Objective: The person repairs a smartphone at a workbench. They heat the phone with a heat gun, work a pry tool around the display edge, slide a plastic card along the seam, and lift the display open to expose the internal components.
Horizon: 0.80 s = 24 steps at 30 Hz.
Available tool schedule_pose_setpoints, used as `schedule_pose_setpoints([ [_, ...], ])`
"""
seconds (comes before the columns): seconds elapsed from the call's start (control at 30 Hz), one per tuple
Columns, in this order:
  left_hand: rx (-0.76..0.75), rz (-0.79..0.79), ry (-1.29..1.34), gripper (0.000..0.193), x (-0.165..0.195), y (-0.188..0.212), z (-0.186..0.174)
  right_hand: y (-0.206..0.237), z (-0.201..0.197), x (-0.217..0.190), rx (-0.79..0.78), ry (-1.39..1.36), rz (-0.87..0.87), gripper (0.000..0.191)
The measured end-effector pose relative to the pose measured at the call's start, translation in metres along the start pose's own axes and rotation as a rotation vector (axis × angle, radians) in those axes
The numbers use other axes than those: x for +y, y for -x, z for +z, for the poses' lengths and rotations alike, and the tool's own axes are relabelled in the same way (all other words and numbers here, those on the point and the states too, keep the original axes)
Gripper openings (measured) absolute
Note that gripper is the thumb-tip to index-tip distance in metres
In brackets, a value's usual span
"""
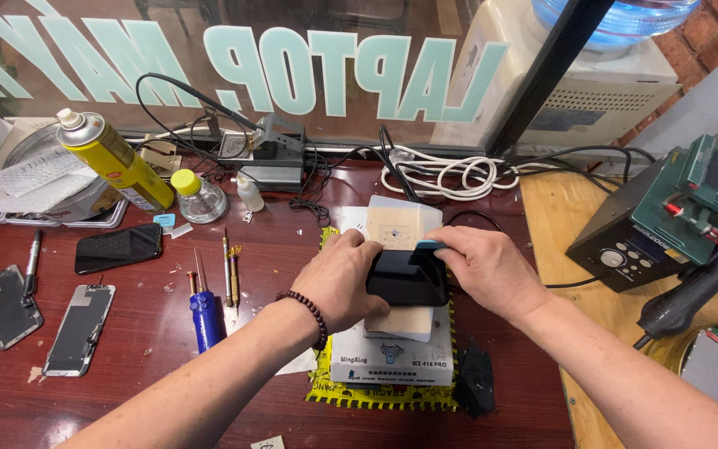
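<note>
Lying flat on a white heating pad machine (392, 357), a black phone (406, 278) sits between both hands. Left hand (338, 283) fingers curl against its left edge; right hand (488, 270) fingers pinch a blue pick (428, 245) at its top corner. A blue screwdriver (204, 316) rests just left, on the red-brown table (143, 374).

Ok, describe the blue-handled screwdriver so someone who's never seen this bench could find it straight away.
Start at the dark red table, left of the white heating pad where both hands hold a black phone. The blue-handled screwdriver lies just beyond the left hand wrist, tip pointing away. Its thick blue grip sets it apart from the thin tools beside it.
</note>
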State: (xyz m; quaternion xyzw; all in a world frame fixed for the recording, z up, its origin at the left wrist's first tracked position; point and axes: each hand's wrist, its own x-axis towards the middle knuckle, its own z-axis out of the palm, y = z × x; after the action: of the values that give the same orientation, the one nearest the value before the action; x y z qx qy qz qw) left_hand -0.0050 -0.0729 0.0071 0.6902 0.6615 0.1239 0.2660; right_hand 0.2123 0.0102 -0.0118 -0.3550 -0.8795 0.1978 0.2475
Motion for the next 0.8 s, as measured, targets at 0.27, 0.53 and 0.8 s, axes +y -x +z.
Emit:
schedule_pose_setpoints([
  [0.27, -0.004, 0.011, -0.001, 0.07, -0.002, 0.001, 0.002, 0.001, 0.005, -0.002, 0.028, 0.073, 0.007, 0.019],
  [0.53, -0.029, -0.001, -0.012, 0.063, 0.001, 0.002, -0.003, 0.002, 0.015, 0.0, 0.092, 0.026, -0.041, 0.017],
  [0.8, -0.126, -0.079, -0.188, 0.06, 0.016, -0.006, -0.007, -0.002, 0.002, 0.003, 0.061, 0.021, -0.223, 0.024],
])
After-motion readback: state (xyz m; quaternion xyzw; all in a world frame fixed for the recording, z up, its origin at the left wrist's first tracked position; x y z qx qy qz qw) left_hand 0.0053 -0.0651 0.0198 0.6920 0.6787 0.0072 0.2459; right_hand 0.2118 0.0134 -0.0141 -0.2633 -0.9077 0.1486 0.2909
